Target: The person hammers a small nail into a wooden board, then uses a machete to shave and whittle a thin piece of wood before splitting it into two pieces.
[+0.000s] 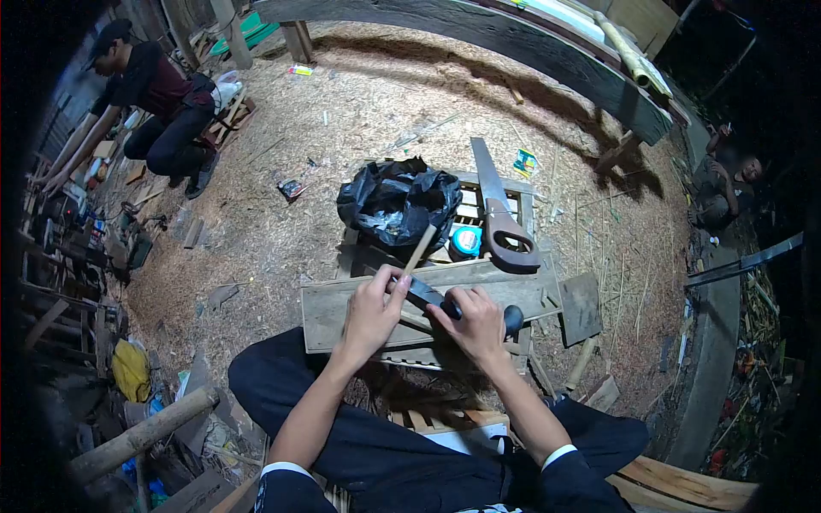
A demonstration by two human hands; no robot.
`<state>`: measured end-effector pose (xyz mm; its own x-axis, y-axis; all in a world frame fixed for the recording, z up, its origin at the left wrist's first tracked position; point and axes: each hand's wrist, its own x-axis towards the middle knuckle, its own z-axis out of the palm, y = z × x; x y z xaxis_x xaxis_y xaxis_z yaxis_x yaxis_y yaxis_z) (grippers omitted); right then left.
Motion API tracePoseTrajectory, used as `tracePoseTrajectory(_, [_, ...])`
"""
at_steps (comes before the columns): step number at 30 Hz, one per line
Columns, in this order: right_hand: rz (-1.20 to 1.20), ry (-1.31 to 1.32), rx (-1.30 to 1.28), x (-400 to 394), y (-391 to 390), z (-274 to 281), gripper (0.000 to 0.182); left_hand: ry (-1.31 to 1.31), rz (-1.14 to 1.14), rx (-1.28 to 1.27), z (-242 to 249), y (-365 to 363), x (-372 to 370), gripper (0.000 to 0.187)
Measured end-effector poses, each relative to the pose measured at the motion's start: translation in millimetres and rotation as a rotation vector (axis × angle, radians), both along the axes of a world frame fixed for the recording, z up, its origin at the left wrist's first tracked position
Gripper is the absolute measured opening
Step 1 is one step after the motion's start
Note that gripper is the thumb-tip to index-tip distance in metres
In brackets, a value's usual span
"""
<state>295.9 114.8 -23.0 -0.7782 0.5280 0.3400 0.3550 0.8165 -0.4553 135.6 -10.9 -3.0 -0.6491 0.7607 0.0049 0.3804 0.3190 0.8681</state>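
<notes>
My left hand [369, 309] pinches a thin wooden stick [419, 248] that points up and away from me. Closed around a dark flat-bladed knife [422, 293] is my right hand [475, 323]; the blade reaches toward my left fingers and lies close to the stick. My fingers cover part of the knife, so its full shape is hidden. Both hands are above a wooden board [327, 318] lying across a slatted stand in front of me. Just beyond the board are a handsaw [493, 192], a blue tape measure [466, 242] and a black plastic bag [398, 205].
A person [162, 103] crouches at the far left, another person [727, 184] sits at the far right. A heavy timber beam [479, 47] spans the back. Wood shavings [282, 111] cover the floor. A round pole [145, 434] juts in at lower left.
</notes>
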Motion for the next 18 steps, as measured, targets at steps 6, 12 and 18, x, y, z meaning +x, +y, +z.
tracePoseTrajectory(6, [-0.087,0.019,0.016,-35.3,-17.8,-8.6,0.031,-0.050,0.134,0.065,-6.1,-13.1,-22.8,0.027])
tracePoseTrajectory(12, [-0.040,-0.008,0.038,-51.2,-20.5,-14.9,0.033,0.034,0.092,0.039,-4.2,-19.8,-22.6,0.025])
tracePoseTrajectory(18, [0.013,-0.101,0.004,-37.0,-19.0,-4.1,0.037,0.030,0.033,0.028,0.0,-20.2,-16.6,0.024])
